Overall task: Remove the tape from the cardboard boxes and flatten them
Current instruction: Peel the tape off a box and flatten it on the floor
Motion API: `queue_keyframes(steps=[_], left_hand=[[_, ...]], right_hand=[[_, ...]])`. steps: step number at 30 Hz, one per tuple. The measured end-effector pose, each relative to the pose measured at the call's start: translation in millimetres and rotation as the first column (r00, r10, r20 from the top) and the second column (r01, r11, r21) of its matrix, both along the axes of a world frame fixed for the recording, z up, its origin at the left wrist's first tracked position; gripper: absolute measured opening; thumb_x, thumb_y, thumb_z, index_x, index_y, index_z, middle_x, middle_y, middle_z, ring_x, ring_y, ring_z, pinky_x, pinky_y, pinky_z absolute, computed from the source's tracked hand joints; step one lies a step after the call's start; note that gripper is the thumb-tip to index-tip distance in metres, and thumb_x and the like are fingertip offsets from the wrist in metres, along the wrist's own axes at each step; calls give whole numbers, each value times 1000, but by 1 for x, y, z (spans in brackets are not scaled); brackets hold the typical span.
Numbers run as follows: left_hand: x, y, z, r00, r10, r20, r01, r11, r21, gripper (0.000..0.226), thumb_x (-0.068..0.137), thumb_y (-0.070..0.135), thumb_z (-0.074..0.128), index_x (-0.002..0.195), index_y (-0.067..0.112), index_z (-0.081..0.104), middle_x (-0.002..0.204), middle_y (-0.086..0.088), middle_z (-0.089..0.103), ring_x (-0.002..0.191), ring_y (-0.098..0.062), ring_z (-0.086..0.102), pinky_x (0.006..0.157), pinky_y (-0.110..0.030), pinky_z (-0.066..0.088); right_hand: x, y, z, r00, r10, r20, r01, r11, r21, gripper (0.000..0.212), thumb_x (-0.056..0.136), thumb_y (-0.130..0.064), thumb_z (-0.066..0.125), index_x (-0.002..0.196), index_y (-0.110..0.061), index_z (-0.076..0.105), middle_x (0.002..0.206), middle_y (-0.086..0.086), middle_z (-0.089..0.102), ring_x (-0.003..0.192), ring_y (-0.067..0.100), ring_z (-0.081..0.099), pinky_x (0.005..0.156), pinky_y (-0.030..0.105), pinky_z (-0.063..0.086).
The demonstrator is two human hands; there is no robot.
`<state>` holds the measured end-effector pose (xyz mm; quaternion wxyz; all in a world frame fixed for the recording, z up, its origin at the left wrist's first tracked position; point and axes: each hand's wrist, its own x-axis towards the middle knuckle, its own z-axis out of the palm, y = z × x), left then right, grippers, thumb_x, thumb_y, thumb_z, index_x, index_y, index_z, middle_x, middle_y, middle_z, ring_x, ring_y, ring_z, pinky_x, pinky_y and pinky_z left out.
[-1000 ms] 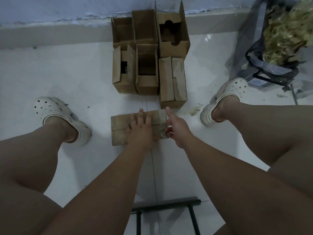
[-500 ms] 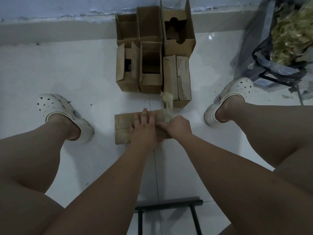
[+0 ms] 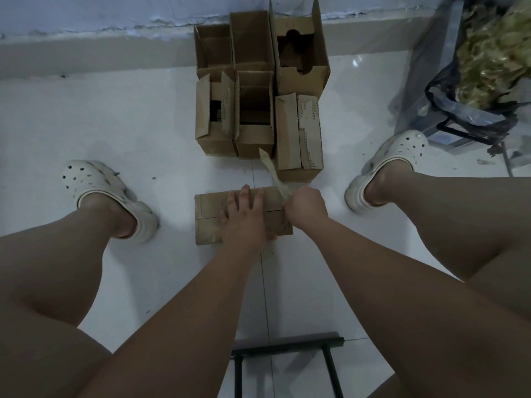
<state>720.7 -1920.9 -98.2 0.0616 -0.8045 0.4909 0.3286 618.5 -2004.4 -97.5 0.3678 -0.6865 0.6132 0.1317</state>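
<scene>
A closed brown cardboard box [image 3: 209,216] lies on the white tiled floor between my feet. My left hand [image 3: 244,218] presses flat on its top with the fingers spread. At the box's right end my right hand [image 3: 306,208] is curled round a strip of tape [image 3: 271,170]. The strip stands up off the box, slanting away to the upper left. Behind it, against the wall, stand several more cardboard boxes [image 3: 255,110], most with open tops and one closed [image 3: 298,136].
My two feet in white clogs [image 3: 106,193] [image 3: 390,165] flank the box. A dark plastic bag [image 3: 471,110] heaped with crumpled tape sits at the far right. A black metal stool frame [image 3: 287,346] lies below my arms.
My right hand has gone from pointing along the box's right end to gripping the tape and has peeled a long strip up off the box. The left hand stayed pressed on top.
</scene>
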Motion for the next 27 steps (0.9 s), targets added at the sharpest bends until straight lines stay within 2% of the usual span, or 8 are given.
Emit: queue_keyframes(steps=[3, 6, 11, 15, 17, 20, 23, 27], left_hand=[[0, 1, -1, 1000, 10, -8, -11, 1000, -7, 97, 77, 42, 73, 148, 26, 8, 157, -3, -5, 144, -33, -8, 115, -55, 14], [0, 1, -2, 1000, 21, -19, -21, 1000, -8, 97, 78, 41, 73, 148, 27, 7, 156, -1, -6, 144, -32, -10, 115, -55, 14], [1, 2, -4, 1000, 22, -20, -22, 1000, -1, 97, 78, 39, 74, 148, 27, 7, 156, -1, -6, 144, -31, -11, 114, -56, 14], [2, 3, -4, 999, 7, -36, -7, 1000, 10, 99, 77, 39, 74, 149, 28, 6, 156, 0, -7, 144, -31, -11, 115, -56, 14], [3, 3, -4, 999, 2, -47, -2, 1000, 6, 100, 77, 39, 74, 149, 29, 6, 156, 0, -8, 144, -30, -12, 115, -56, 14], [6, 4, -5, 999, 5, -52, -5, 1000, 8, 100, 77, 39, 74, 149, 28, 6, 156, 0, -8, 144, -30, -12, 114, -56, 14], [5, 5, -6, 999, 10, -43, -10, 1000, 0, 101, 76, 38, 75, 149, 28, 6, 156, -1, -7, 144, -31, -12, 114, -57, 14], [6, 4, -6, 999, 10, -51, -11, 1000, -20, 100, 75, 39, 75, 149, 28, 8, 156, -1, -7, 144, -31, -11, 114, -57, 16]], right_hand=[[-6, -5, 0, 998, -11, 60, 6, 996, 85, 26, 93, -3, 50, 67, -5, 49, 79, 11, 59, 85, 28, 60, 56, 24, 43], [-14, -10, -1, 973, -140, 182, 106, 977, 184, 16, 91, -2, 55, 83, 11, 61, 95, 27, 67, 92, 38, 67, 81, 45, 57], [-21, -14, 2, 883, -358, 304, 231, 894, 383, 25, 87, 5, 60, 65, -4, 52, 75, 15, 60, 86, 37, 68, 85, 46, 58], [-31, -13, 0, 798, -483, 359, 254, 811, 527, 43, 86, 15, 56, 60, -15, 38, 56, 3, 47, 55, 16, 60, 83, 39, 58], [-33, -11, -1, 747, -561, 358, 292, 760, 581, 48, 88, 15, 53, 63, -19, 30, 57, 1, 38, 50, 13, 52, 84, 37, 58], [-27, 5, -7, 817, -476, 327, 344, 856, 385, 39, 91, -1, 59, 69, -16, 31, 70, 9, 46, 63, 22, 56, 81, 40, 55], [-26, 31, -13, 860, -412, 301, 373, 910, 181, 33, 90, -36, 65, 77, -19, 39, 92, 12, 62, 87, 28, 66, 84, 47, 55], [-29, 34, -14, 703, -627, 336, 490, 770, 409, 56, 84, -59, 63, 123, -23, 46, 110, 6, 64, 87, 19, 69, 81, 37, 57]])
